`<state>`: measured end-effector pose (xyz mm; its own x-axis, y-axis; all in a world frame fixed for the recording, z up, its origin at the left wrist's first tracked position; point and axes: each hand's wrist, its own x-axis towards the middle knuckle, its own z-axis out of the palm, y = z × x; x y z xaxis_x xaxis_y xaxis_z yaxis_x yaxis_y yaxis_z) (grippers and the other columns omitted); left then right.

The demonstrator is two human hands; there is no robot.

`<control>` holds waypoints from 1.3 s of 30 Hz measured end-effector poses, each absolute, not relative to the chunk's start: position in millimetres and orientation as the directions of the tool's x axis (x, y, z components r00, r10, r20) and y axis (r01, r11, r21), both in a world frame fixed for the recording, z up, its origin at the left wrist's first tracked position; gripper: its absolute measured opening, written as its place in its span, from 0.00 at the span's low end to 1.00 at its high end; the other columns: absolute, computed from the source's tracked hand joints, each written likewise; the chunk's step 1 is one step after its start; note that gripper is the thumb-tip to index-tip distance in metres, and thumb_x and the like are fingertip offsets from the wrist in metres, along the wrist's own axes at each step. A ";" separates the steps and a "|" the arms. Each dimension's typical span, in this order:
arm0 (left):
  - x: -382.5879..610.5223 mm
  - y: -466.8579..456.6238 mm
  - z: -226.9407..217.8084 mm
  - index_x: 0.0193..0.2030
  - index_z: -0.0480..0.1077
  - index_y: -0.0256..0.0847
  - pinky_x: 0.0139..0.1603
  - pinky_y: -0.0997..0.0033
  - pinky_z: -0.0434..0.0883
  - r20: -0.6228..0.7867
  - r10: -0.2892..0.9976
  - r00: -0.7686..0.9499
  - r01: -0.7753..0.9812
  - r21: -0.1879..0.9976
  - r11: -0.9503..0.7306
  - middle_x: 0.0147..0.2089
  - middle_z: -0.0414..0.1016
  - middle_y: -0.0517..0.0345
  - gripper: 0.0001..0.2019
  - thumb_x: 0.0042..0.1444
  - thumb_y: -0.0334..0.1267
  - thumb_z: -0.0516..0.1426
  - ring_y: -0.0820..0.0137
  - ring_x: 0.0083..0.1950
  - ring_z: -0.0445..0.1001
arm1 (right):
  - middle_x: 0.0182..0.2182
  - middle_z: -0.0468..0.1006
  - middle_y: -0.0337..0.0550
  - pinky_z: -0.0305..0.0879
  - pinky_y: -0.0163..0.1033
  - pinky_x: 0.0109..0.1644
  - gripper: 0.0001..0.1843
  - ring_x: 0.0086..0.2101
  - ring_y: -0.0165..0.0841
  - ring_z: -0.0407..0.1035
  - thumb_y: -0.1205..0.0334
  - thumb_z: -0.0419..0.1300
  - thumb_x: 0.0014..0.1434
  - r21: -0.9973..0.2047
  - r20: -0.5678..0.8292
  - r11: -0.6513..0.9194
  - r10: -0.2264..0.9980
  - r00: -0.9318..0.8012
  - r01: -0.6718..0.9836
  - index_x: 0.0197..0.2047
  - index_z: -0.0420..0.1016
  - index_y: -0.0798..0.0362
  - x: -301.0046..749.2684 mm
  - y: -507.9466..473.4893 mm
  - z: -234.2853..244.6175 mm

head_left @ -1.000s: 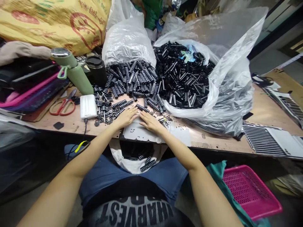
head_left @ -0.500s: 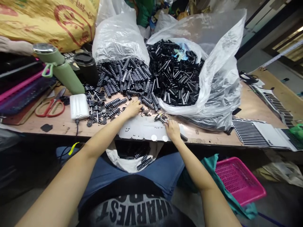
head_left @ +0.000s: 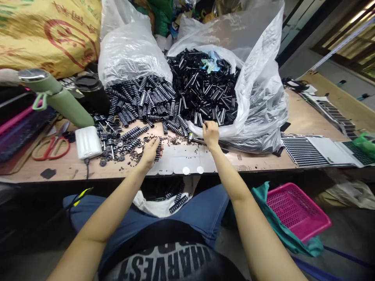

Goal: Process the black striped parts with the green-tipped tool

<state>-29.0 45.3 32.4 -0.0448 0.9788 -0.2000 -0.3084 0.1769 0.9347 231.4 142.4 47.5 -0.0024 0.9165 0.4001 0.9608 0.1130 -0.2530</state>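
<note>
My left hand [head_left: 150, 153] is closed round a black-and-white ribbed rod [head_left: 158, 150], held upright over the near part of the table. At the front lip of the open bag, my right hand [head_left: 211, 134] has its fingers curled against the shiny black tubes [head_left: 215, 91]; whether one is between the fingertips is hidden. Just below that hand lies a small hammer [head_left: 190, 137], its handle partly covered by the wrist. A pale sheet [head_left: 178, 158] lies between the hands, with tiny dark bits [head_left: 172, 139] scattered around it. More ribbed rods [head_left: 140, 97] are heaped behind my left hand.
Red-handled scissors [head_left: 51, 148], a white box with a cable [head_left: 88, 142] and a green bottle [head_left: 57, 97] stand at left. A clear plastic bag [head_left: 260, 109] bulges at right. Below the table edge are a white bag [head_left: 158, 208] on my lap and a pink basket [head_left: 299, 210].
My left hand has come back from the heap towards me and now holds a ribbed rod. My right hand has left the hammer and moved up to the bag of tubes. The camera view has shifted.
</note>
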 end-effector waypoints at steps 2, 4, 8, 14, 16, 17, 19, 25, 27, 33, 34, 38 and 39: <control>-20.6 39.1 33.8 0.36 0.62 0.41 0.15 0.79 0.60 -0.242 0.970 -0.032 -0.347 0.912 0.216 0.26 0.67 0.64 0.18 0.52 0.53 0.59 0.78 0.17 0.63 | 0.47 0.75 0.56 0.61 0.44 0.53 0.14 0.50 0.42 0.65 0.62 0.52 0.63 -0.259 0.207 -0.065 0.971 0.122 0.964 0.48 0.73 0.59 221.8 169.2 58.7; -16.8 31.0 35.1 0.36 0.62 0.40 0.15 0.79 0.61 -0.266 0.963 -0.032 -0.364 0.901 0.237 0.26 0.68 0.64 0.19 0.50 0.53 0.60 0.78 0.18 0.64 | 0.43 0.77 0.60 0.63 0.43 0.50 0.12 0.48 0.43 0.68 0.67 0.57 0.58 -0.258 0.081 -0.173 0.976 0.200 0.950 0.43 0.75 0.62 215.4 190.7 67.3; -26.8 12.5 33.3 0.33 0.63 0.40 0.14 0.80 0.60 -0.251 0.966 -0.068 -0.333 0.918 0.215 0.26 0.67 0.65 0.19 0.48 0.53 0.61 0.80 0.17 0.63 | 0.40 0.78 0.61 0.65 0.43 0.47 0.12 0.45 0.42 0.71 0.68 0.54 0.59 -0.296 0.097 -0.213 0.963 0.252 0.931 0.41 0.77 0.63 211.6 197.2 79.7; -28.7 11.8 42.1 0.35 0.67 0.37 0.11 0.81 0.54 -0.218 0.959 -0.184 -0.298 0.941 0.157 0.26 0.67 0.66 0.20 0.43 0.50 0.65 0.82 0.15 0.60 | 0.30 0.77 0.43 0.64 0.35 0.33 0.19 0.27 0.28 0.67 0.48 0.61 0.54 -0.940 -0.117 -0.038 0.970 -0.214 0.340 0.37 0.77 0.57 174.9 102.8 60.2; -21.3 16.2 47.6 0.35 0.68 0.36 0.11 0.81 0.53 -0.241 0.962 -0.127 -0.330 0.925 0.188 0.23 0.66 0.66 0.21 0.41 0.49 0.66 0.82 0.14 0.59 | 0.26 0.74 0.40 0.63 0.34 0.29 0.23 0.23 0.26 0.63 0.43 0.63 0.50 -0.965 -0.230 -0.161 0.899 -0.373 0.207 0.35 0.76 0.57 158.9 64.5 48.5; -17.8 17.5 49.4 0.33 0.68 0.36 0.11 0.81 0.53 -0.251 0.962 -0.105 -0.339 0.919 0.203 0.21 0.65 0.67 0.20 0.40 0.49 0.67 0.82 0.14 0.58 | 0.26 0.74 0.40 0.64 0.35 0.29 0.24 0.23 0.26 0.64 0.41 0.63 0.50 -0.968 -0.228 -0.161 0.887 -0.403 0.194 0.36 0.75 0.57 153.5 49.9 45.3; -12.3 17.5 50.2 0.30 0.67 0.36 0.12 0.81 0.52 -0.271 0.959 -0.079 -0.347 0.910 0.229 0.17 0.63 0.68 0.20 0.38 0.47 0.68 0.82 0.13 0.57 | 0.34 0.77 0.45 0.68 0.39 0.36 0.30 0.31 0.31 0.69 0.41 0.67 0.46 -0.969 -0.101 -0.003 0.917 -0.387 0.246 0.45 0.74 0.55 149.1 33.3 46.0; -6.7 8.7 45.5 0.31 0.67 0.36 0.12 0.80 0.53 -0.325 0.945 -0.025 -0.322 0.898 0.300 0.16 0.62 0.69 0.21 0.37 0.47 0.69 0.81 0.12 0.57 | 0.65 0.54 0.55 0.48 0.56 0.67 0.62 0.65 0.48 0.48 0.44 0.74 0.35 -0.663 0.256 0.602 0.741 -0.620 0.445 0.68 0.49 0.49 158.1 43.8 66.2; -8.1 7.2 46.0 0.33 0.68 0.36 0.12 0.80 0.54 -0.291 0.957 -0.016 -0.361 0.894 0.265 0.18 0.65 0.67 0.22 0.39 0.50 0.68 0.81 0.13 0.58 | 0.65 0.54 0.57 0.47 0.55 0.69 0.62 0.65 0.47 0.48 0.44 0.72 0.39 -0.630 0.273 0.635 0.720 -0.638 0.446 0.69 0.45 0.51 158.4 44.4 65.3; -14.6 4.1 47.9 0.50 0.69 0.38 0.10 0.82 0.51 -0.237 0.971 0.045 -0.473 0.850 0.229 0.20 0.64 0.68 0.26 0.50 0.54 0.60 0.81 0.11 0.58 | 0.64 0.54 0.60 0.52 0.54 0.67 0.65 0.65 0.47 0.50 0.45 0.72 0.40 -0.651 0.302 0.631 0.725 -0.619 0.421 0.70 0.38 0.53 155.4 23.1 64.4; -13.7 3.8 48.0 0.53 0.68 0.39 0.10 0.82 0.49 -0.254 0.966 0.044 -0.463 0.852 0.245 0.19 0.62 0.70 0.26 0.51 0.54 0.59 0.81 0.11 0.56 | 0.65 0.53 0.59 0.52 0.54 0.67 0.64 0.65 0.47 0.49 0.46 0.72 0.41 -0.652 0.312 0.639 0.717 -0.623 0.408 0.70 0.38 0.52 154.5 19.3 66.7; -3.9 3.0 51.4 0.46 0.72 0.38 0.13 0.80 0.59 -0.307 0.951 -0.026 -0.504 0.826 0.252 0.19 0.65 0.67 0.20 0.52 0.50 0.59 0.79 0.13 0.61 | 0.66 0.51 0.57 0.47 0.55 0.69 0.64 0.66 0.47 0.46 0.47 0.72 0.42 -0.632 0.357 0.684 0.674 -0.647 0.364 0.71 0.35 0.51 148.7 9.4 74.7; -1.2 2.5 53.3 0.43 0.72 0.38 0.15 0.78 0.63 -0.321 0.946 -0.036 -0.521 0.814 0.257 0.21 0.67 0.65 0.19 0.51 0.49 0.59 0.77 0.15 0.64 | 0.66 0.51 0.58 0.47 0.55 0.69 0.64 0.66 0.47 0.45 0.48 0.72 0.42 -0.627 0.361 0.691 0.667 -0.652 0.359 0.71 0.35 0.51 147.4 8.4 75.2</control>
